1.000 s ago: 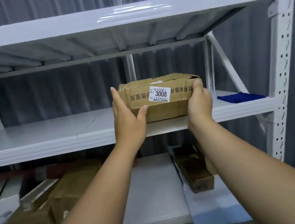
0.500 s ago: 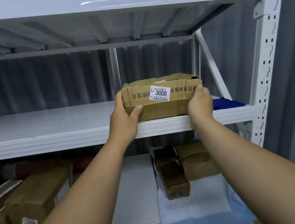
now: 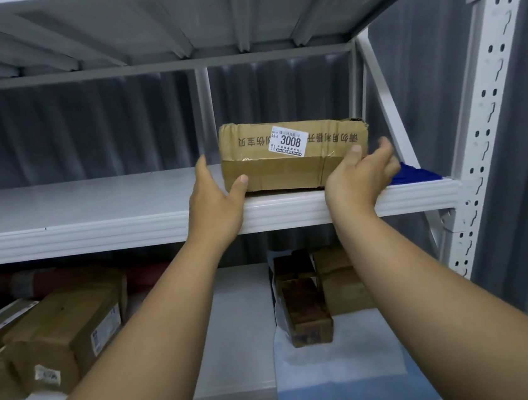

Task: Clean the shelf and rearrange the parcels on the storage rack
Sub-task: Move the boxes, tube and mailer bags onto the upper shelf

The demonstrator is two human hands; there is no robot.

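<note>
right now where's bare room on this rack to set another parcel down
The middle shelf is bare all the way left of the 3008 box. Right of it lies a blue cloth. The lower shelf has a bare strip between the left boxes and the dark parcel; its ends are crowded.

Your right hand point(image 3: 360, 174) is covering the lower right corner of the parcel point(image 3: 293, 153) and part of the blue cloth point(image 3: 416, 176) at three o'clock. The boxes point(image 3: 51, 336) at eight o'clock are running off the left edge, their labels too blurred to read.
</note>
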